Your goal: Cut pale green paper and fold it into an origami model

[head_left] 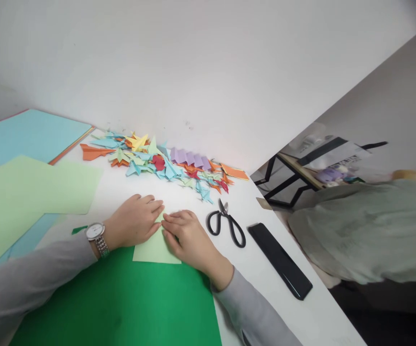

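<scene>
A small pale green paper (155,251) lies on a large dark green sheet (121,302) near the table's front. My left hand (134,220), with a wristwatch, lies flat on the paper's upper left part, fingers stretched out. My right hand (188,235) presses the paper's upper right edge with fingers held together and bent down. The fingertips of both hands meet at the paper's top corner, which is folded under them.
Black scissors (226,225) lie right of my hands, with a long black case (280,260) beyond them. A heap of colourful folded paper shapes (165,163) runs along the wall. Light green (20,197) and blue sheets (28,134) lie at left. The table edge runs diagonally at right.
</scene>
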The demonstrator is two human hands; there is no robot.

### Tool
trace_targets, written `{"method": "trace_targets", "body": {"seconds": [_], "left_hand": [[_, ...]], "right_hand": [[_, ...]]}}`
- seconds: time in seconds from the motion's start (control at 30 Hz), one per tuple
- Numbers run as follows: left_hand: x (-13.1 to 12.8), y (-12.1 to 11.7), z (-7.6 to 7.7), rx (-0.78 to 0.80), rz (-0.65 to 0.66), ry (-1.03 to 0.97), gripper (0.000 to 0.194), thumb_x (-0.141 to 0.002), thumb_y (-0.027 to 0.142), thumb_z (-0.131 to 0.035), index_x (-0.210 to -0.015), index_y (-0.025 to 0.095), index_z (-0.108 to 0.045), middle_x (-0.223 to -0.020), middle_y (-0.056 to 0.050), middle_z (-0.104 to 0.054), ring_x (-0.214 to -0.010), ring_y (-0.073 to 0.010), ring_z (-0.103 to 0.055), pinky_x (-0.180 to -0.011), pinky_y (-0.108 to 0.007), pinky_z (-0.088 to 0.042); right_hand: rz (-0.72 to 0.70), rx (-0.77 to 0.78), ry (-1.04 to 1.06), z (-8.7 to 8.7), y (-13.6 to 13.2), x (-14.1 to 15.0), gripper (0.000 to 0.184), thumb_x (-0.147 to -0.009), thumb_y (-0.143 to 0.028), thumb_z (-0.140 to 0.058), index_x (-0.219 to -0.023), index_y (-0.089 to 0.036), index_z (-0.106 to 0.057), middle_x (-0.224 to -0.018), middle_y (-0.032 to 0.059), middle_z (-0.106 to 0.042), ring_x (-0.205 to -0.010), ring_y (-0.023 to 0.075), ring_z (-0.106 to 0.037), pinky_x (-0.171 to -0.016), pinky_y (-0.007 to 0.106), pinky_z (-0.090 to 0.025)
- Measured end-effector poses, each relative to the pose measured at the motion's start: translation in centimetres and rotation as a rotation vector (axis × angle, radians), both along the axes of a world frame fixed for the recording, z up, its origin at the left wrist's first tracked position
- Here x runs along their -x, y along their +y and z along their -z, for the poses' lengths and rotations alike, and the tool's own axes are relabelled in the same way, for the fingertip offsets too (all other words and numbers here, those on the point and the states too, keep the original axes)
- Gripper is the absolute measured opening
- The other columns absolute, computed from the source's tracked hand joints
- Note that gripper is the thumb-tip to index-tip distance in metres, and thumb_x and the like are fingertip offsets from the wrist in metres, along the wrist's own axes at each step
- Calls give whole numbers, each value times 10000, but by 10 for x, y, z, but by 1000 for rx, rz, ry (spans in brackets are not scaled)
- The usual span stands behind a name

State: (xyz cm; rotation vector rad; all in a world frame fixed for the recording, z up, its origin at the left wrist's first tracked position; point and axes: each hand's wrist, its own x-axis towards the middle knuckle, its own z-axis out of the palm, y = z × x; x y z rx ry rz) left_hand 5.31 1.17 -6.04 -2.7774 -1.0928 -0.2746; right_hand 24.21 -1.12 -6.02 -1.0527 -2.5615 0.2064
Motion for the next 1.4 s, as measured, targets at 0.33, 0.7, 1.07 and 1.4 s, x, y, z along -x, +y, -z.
{"method": "trace_targets", "body": {"seconds": [0.33, 0.7, 1.07, 1.4], "left_hand": [[0, -1, -1, -20, -3, 5, 375, -912, 327, -391, -1188, 117, -534, -1192, -121, -596, -1077, -264, -505, -798, -397, -389], [0, -1, 1, -26, 2, -8, 359, -903, 328, -408, -1162, 123, -547, -1170, -124, -602, -1071, -264, -505, -807, -392, -383], [-1, 1, 3, -46, 2, -57, 283, -868, 338, -490, -1084, 184, -591, -1071, -110, -622, -1009, -243, -522, -787, -351, -391], [-3, 1, 1, -30, 17, -11, 244, -882, 263, -428, -980, 147, -620, -1035, -111, -616, -959, -254, -516, -753, -388, -389]], "right_hand": [[25, 89, -381, -42, -39, 1, 250, -838, -218, -521, -603, -189, -602, -639, 67, -657, -647, 204, -574, -895, 474, -381], [219, 16, -234, -35, -31, -1, 434, -915, -298, -434, -526, -198, -600, -475, 34, -592, -499, 167, -544, -676, 347, -414], [250, -163, -221, 7, -7, 8, 346, -931, -365, -402, -1129, -170, -608, -1313, 141, -523, -1188, 338, -439, -934, 537, -360], [261, -130, -227, 6, 0, 19, 430, -955, -403, -313, -1197, -147, -559, -1280, 140, -549, -1197, 311, -431, -982, 553, -303]]}}
